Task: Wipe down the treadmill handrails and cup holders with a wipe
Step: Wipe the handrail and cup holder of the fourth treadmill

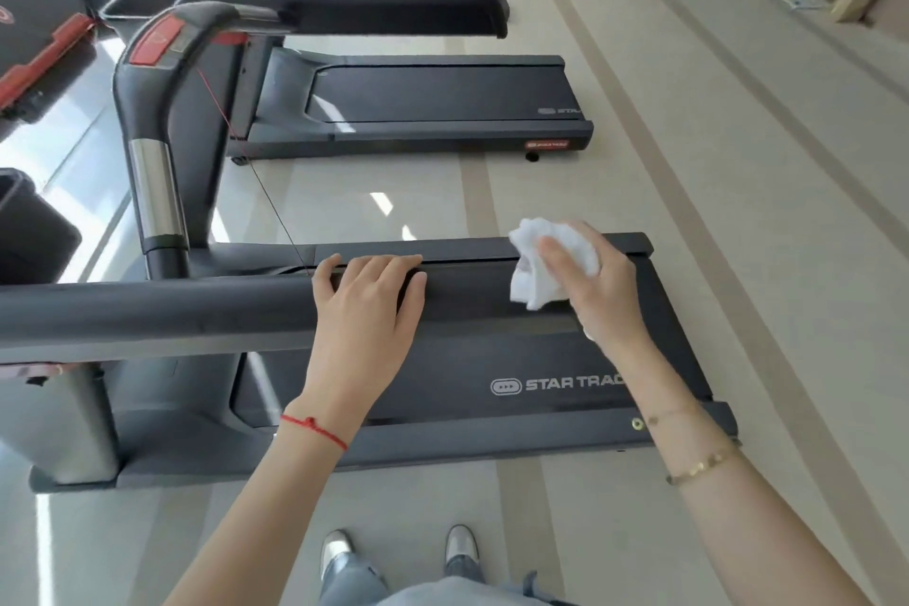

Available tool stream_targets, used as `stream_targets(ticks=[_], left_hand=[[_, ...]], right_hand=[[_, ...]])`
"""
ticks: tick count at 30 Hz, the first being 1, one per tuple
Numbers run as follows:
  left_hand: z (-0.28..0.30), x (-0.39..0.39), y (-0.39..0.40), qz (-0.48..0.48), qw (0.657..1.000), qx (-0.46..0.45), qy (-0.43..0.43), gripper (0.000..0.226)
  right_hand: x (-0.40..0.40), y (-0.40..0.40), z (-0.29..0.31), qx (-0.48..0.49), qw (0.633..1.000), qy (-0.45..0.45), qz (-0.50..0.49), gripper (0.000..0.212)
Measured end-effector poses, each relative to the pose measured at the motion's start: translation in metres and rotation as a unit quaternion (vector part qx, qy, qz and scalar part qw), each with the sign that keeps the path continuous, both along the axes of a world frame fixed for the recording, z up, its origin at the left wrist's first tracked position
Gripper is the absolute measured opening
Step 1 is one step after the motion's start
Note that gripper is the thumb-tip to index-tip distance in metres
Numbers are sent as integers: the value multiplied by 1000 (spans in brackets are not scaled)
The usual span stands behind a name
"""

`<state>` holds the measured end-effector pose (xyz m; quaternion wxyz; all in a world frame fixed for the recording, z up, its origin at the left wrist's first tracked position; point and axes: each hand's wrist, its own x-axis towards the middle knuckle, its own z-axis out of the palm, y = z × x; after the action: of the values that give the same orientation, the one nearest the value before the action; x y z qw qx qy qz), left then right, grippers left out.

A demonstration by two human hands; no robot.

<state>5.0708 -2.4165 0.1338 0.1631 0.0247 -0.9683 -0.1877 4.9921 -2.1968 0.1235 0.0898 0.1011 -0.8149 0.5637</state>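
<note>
Bunched into a loose wad, the white wipe (538,268) sits right of centre in the frame, held in the right hand (597,283) with the thumb across its front and the other fingers curled closed behind it. It is pressed on or just off the free end of the near handrail (172,310), the thick dark bar that runs in from the left edge; contact cannot be judged for certain from this angle. The left hand (366,305) lies flat on top of the same rail just left of the wipe, fingers spread and draped over the far edge, holding nothing. That placement looks like a brace, steadying the person while the other hand scrubs.

Below both hands lies the treadmill deck (492,359) with its printed logo. A cup holder (140,5) shows as an open dark pocket at upper left, well apart from the wipe, beside the second treadmill (433,98) in the upper middle. By this view the rail end is the stretch in hand, and the cup holders seem yet to come.
</note>
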Motion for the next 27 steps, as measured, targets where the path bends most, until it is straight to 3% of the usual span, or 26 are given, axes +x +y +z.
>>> stream_targets(ticks=[1, 3, 8, 10, 14, 16, 19, 23, 27], left_hand=[[0, 0, 3, -5, 1000, -3, 0, 31], [0, -2, 10, -14, 1000, -8, -4, 33], [-6, -3, 20, -1, 1000, -15, 6, 30], [-7, -3, 21, 4, 1000, -17, 12, 29], [-7, -1, 22, 2, 1000, -10, 28, 27], [-7, -1, 22, 1, 999, -6, 34, 27], [-8, -2, 22, 2, 999, -1, 34, 26], [-9, -2, 20, -1, 999, -3, 37, 24], [-8, -2, 14, -23, 999, 6, 23, 28]], right_hand=[[-5, 3, 2, -35, 999, -42, 0, 33], [-3, 6, 0, -18, 999, -27, -5, 31], [33, 0, -34, 105, 969, 224, 8, 33], [22, 0, -25, 112, 975, 191, 27, 31], [-10, 7, 5, 40, 997, -39, 60, 34], [-9, 10, 2, -5, 997, -64, 36, 39], [15, 8, -13, -19, 1000, 16, -4, 29], [33, 3, -24, 90, 983, 162, 7, 33], [18, -10, -2, 202, 968, 141, 45, 37]])
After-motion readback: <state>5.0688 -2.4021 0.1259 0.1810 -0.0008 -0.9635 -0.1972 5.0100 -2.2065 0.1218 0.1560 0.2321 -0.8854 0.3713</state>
